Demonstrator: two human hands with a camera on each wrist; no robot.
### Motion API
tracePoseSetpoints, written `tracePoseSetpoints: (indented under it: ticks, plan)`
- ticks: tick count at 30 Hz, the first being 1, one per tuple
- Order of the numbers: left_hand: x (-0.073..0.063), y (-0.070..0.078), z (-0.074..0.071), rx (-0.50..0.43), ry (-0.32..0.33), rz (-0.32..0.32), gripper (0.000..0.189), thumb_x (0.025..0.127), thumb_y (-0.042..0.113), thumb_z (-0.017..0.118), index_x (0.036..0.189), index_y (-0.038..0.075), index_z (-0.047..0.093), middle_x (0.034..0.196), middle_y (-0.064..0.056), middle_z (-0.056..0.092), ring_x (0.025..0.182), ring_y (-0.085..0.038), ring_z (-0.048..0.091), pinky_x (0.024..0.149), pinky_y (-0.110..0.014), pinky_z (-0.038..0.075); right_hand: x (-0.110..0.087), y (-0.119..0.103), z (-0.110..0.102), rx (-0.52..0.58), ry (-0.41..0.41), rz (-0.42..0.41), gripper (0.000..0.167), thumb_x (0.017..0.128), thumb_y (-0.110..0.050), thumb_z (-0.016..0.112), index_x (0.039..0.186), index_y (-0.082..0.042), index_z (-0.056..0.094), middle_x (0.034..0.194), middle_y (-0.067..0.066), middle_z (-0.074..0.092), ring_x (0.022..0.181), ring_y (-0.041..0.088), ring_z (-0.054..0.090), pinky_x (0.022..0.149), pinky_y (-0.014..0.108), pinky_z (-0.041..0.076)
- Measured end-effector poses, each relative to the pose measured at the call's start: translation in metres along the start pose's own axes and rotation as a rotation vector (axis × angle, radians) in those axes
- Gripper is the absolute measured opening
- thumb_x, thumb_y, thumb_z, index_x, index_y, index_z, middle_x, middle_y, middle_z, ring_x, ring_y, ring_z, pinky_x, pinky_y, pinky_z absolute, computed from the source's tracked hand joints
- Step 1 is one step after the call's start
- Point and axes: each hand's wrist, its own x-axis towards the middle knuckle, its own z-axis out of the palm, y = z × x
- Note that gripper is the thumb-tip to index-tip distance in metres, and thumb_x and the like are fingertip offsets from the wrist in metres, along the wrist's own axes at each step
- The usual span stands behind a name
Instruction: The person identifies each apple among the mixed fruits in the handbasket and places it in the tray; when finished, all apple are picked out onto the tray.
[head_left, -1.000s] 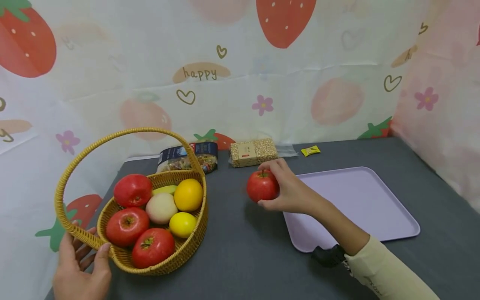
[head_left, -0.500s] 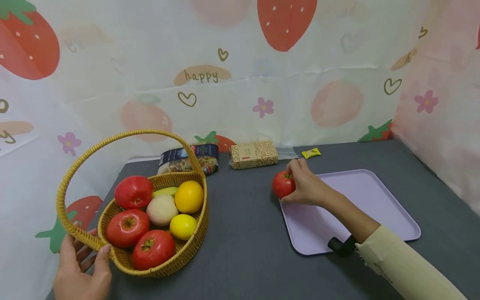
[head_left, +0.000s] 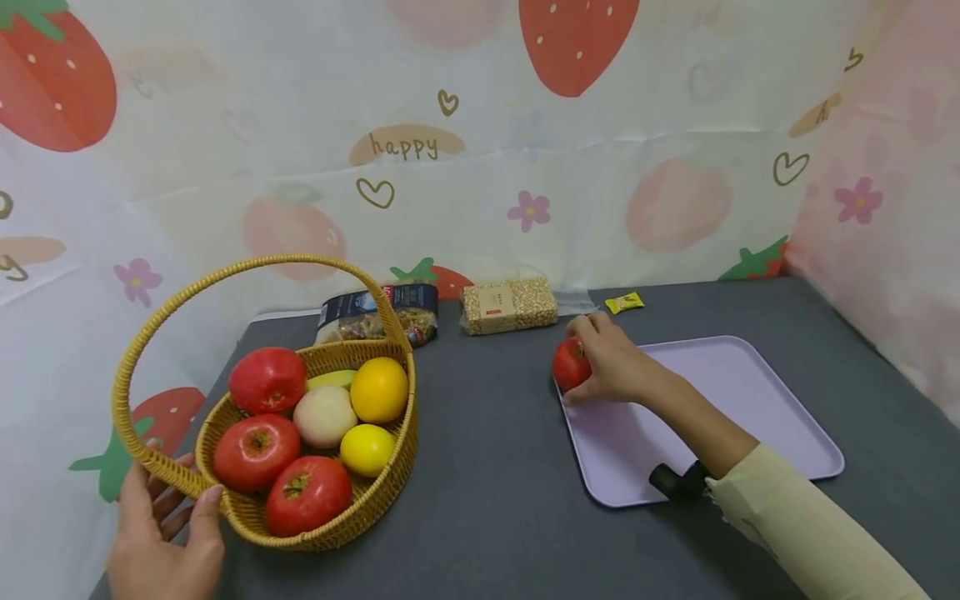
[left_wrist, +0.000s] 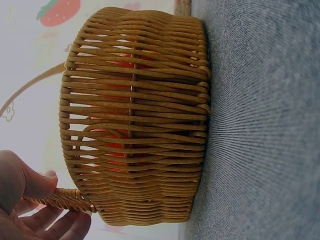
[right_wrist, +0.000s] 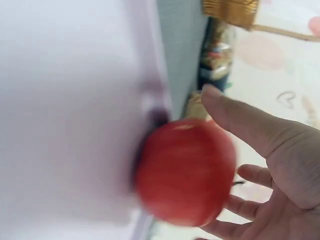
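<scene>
On the left, my left hand (head_left: pixel 167 542) holds a yellow wicker basket (head_left: pixel 367 512) at the base of its tall handle (left_wrist: pixel 67 199), thumb on one side and fingers on the other. Inside lie several red fruits (head_left: pixel 307 496), a pale round fruit (head_left: pixel 325 417), an orange (head_left: pixel 378 390), a lemon (head_left: pixel 367 450) and a partly hidden yellow-green fruit (head_left: pixel 332 379). My right hand (head_left: pixel 613 362) has thumb and fingers round a red apple (head_left: pixel 570 367) at the far left corner of the lilac tray (head_left: pixel 720 400). In the right wrist view the apple (right_wrist: pixel 185 172) sits right at the tray's rim.
Along the back wall lie a dark bag of mixed food (head_left: pixel 420 312), a clear pack of pale grains (head_left: pixel 528 304) and a small yellow wrapped sweet (head_left: pixel 625 302). A strawberry-print cloth (head_left: pixel 480 183) hangs behind the grey table (head_left: pixel 495 500).
My right hand has carried the apple rightward from the bare table to the tray's corner, and barely moves over the last half second. My left hand and the basket stay put.
</scene>
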Motion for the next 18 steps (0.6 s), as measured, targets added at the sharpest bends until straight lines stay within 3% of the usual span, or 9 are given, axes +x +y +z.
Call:
tracePoseSetpoints:
  ticks: [4,7,10,15,18]
  plan:
    - [0.001,0.002,0.0,0.0,-0.004,0.003,0.078,0.093,0.004,0.07,0.158,0.017,0.03,0.132,-0.02,0.058,0.112,-0.04,0.061,0.088,-0.023,0.052,0.006,-0.023,-0.006,-0.031,0.033,-0.07,0.057,0.08,-0.026,0.086,0.125,-0.004,0.058,0.129,0.021,0.053,0.113,0.04,0.052,0.089,0.054,0.049]
    - [0.002,0.002,0.0,-0.019,-0.002,0.023,0.079,0.092,0.003,0.07,0.158,0.018,0.03,0.131,-0.02,0.059,0.111,-0.04,0.061,0.079,-0.006,0.045,0.014,-0.046,-0.004,-0.004,0.055,-0.158,0.036,0.086,-0.024,0.08,0.115,-0.007,0.066,0.117,0.012,0.063,0.105,0.03,0.06,0.088,0.048,0.05]
    - [0.002,0.001,-0.001,-0.041,0.005,0.04,0.078,0.091,0.002,0.07,0.157,0.016,0.032,0.13,-0.021,0.059,0.109,-0.04,0.061,0.073,0.0,0.039,0.027,-0.073,0.003,0.042,0.033,-0.252,0.021,0.089,-0.02,0.077,0.106,-0.01,0.069,0.105,0.004,0.069,0.09,0.02,0.064,0.081,0.039,0.054]
    - [0.001,-0.002,-0.001,-0.05,0.01,0.037,0.076,0.091,0.002,0.071,0.156,0.013,0.033,0.129,-0.022,0.059,0.108,-0.041,0.061,0.069,0.002,0.035,0.055,-0.126,0.02,0.071,-0.046,-0.377,0.01,0.095,-0.021,0.071,0.101,-0.014,0.07,0.096,-0.002,0.07,0.075,0.009,0.061,0.073,0.026,0.052]
    - [0.001,-0.002,-0.001,-0.042,0.004,0.026,0.077,0.091,0.003,0.071,0.157,0.015,0.032,0.13,-0.022,0.059,0.11,-0.04,0.061,0.072,0.0,0.038,0.073,-0.16,0.03,0.049,-0.082,-0.42,0.011,0.097,-0.025,0.067,0.102,-0.015,0.07,0.097,-0.003,0.069,0.077,0.009,0.059,0.073,0.024,0.049]
